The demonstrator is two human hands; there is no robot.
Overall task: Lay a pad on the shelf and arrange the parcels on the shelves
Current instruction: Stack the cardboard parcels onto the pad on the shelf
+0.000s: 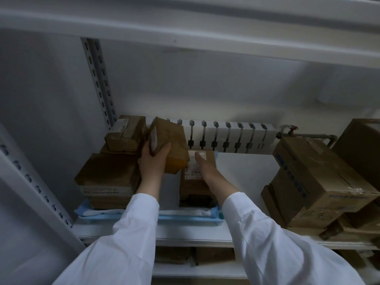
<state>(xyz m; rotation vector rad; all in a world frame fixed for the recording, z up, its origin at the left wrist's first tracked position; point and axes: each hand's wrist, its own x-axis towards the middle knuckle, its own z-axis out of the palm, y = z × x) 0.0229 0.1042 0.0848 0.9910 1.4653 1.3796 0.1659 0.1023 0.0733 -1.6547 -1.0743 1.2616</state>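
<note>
The left hand (153,161) curls its fingers and thumb round a small parcel (171,144), holding it tilted above the gap between the stacked parcels (107,175) at the left and the labelled parcel (195,184), probably to slot it in there. The right hand (203,167) lies flat with straight fingers on top of the labelled parcel, apparently steadying it. These parcels sit on the blue and white pad (185,215) already spread on the shelf (244,173), while larger boxes (308,182) stand well apart to the right.
</note>
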